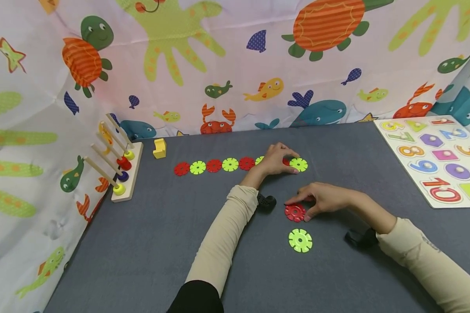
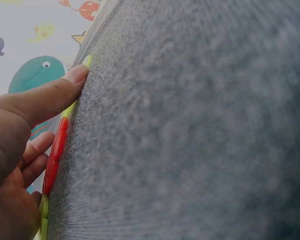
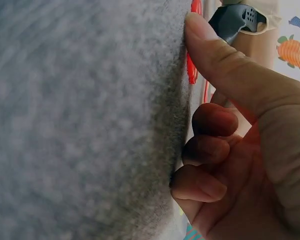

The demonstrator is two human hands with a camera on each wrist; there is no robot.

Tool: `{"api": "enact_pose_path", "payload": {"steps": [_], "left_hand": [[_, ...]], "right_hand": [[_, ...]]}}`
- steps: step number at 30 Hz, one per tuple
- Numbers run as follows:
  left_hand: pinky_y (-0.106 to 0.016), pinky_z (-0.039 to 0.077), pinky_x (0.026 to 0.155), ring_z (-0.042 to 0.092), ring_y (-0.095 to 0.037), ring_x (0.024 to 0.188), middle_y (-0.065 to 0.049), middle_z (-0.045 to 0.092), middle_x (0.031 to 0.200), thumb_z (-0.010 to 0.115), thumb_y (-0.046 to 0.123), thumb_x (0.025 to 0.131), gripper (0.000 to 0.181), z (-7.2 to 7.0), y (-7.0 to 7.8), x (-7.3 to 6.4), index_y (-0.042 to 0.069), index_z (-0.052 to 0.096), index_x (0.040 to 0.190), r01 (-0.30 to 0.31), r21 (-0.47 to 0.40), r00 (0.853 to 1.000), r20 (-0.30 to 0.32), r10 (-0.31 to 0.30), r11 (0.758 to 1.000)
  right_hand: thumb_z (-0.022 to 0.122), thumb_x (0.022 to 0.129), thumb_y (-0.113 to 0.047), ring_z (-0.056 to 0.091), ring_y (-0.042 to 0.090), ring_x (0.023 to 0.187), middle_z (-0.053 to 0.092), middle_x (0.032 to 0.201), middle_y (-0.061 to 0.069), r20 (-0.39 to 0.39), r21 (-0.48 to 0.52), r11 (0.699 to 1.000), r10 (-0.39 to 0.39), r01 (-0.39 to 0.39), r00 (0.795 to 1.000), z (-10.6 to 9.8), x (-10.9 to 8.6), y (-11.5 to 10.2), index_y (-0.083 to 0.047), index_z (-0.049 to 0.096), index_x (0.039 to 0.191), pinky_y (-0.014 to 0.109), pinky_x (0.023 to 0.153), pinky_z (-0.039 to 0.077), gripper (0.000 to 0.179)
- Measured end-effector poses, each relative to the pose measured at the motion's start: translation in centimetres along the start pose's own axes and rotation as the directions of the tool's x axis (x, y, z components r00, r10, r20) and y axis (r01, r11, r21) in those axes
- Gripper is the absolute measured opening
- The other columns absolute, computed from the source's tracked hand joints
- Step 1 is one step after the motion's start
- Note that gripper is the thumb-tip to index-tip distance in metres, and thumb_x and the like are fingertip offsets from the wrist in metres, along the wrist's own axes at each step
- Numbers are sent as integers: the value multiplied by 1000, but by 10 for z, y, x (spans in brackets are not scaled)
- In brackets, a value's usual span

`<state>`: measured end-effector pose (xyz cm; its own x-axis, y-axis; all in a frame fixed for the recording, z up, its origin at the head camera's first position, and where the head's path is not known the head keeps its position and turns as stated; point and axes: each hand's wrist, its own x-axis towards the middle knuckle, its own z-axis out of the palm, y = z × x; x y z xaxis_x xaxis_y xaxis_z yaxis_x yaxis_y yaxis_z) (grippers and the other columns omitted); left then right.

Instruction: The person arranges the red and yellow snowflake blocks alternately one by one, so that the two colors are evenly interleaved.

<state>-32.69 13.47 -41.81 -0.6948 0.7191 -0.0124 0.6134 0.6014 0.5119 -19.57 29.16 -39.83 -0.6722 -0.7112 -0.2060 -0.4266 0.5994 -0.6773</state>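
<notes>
A row of red and lime-green notched discs lies flat across the table, beginning at a red disc (image 1: pixel 182 168) on the left. At the row's right end, my left hand (image 1: pixel 276 160) pinches a lime-green disc (image 1: pixel 299 164) between thumb and fingers and covers part of the discs beside it. Closer to me, my right hand (image 1: pixel 327 198) grips a loose red disc (image 1: pixel 295 213) by its edges, low at the tabletop. The right wrist view shows the thumb (image 3: pixel 202 27) against this disc's rim. Just below it lies another lime-green disc (image 1: pixel 300 240), untouched.
A wooden peg stand (image 1: pixel 137 174) with coloured rings is at the left, with a small yellow block (image 1: pixel 159 148) beside it. A number-and-shape puzzle board (image 1: pixel 427 191) lies at the right. Behind the grey table (image 1: pixel 141 261) hangs a sea-animal curtain (image 1: pixel 235 65).
</notes>
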Motion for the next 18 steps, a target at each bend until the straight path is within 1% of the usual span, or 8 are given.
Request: {"api": "enact_pose_path", "payload": {"steps": [4,7,9,11,12,14,16,18], "left_hand": [[-31,34,93,37,-18,110,-3,45,122,72,42,76,48,0,1,0,27,61,121,6,2,1000,-3,-6,1000],[-31,33,94,37,-19,111,-4,45,122,72,41,76,48,-1,1,0,27,61,121,7,5,1000,-1,-7,1000],[-31,33,94,37,-19,110,-4,45,122,72,41,76,48,-1,2,0,27,61,121,7,5,1000,-2,-7,1000],[-31,33,93,37,-18,109,-3,46,121,72,41,76,48,-1,2,0,27,61,121,6,7,1000,-3,-6,1000],[-31,33,93,37,-18,109,-3,46,120,72,41,76,48,-1,2,0,27,61,120,6,6,1000,-5,-6,1000],[-30,33,92,38,-18,108,-3,46,119,72,41,76,48,0,2,0,27,61,120,3,10,1000,-9,-3,1000],[-30,33,92,38,-18,107,-3,47,118,72,42,76,48,0,2,0,27,62,120,-1,15,1000,-11,1,1000],[-30,33,92,38,-18,107,-3,47,119,72,42,76,48,0,2,0,27,62,120,-8,18,1000,-10,8,1000]], "right_hand": [[73,77,-27,43,9,79,59,99,-5,0,11,1000,-11,11,1000,1,-1,2,-20,59,125,22,64,34,50],[73,78,-29,52,9,93,62,111,-6,-19,-31,999,-22,22,1000,1,-2,3,-22,60,123,24,75,40,48],[73,78,-31,54,7,97,63,113,-8,-41,-67,997,-31,28,999,2,-3,3,-23,61,122,25,79,42,46],[73,77,-32,54,1,82,64,94,-12,-69,-101,994,-39,32,997,3,-4,3,-24,63,120,20,69,42,45],[73,77,-32,51,-2,73,61,83,-14,-85,-113,993,-45,35,995,4,-5,3,-24,63,119,18,63,39,44],[73,77,-32,37,-4,56,47,65,-17,-113,-117,992,-61,47,992,5,-6,4,-22,65,117,15,52,30,42],[73,78,-31,23,-4,47,29,56,-16,-133,-98,993,-72,59,989,7,-7,5,-19,65,116,15,46,21,41],[72,79,-30,20,-5,45,26,53,-16,-148,-63,996,-76,67,986,8,-8,6,-16,65,116,15,44,20,41]]}}
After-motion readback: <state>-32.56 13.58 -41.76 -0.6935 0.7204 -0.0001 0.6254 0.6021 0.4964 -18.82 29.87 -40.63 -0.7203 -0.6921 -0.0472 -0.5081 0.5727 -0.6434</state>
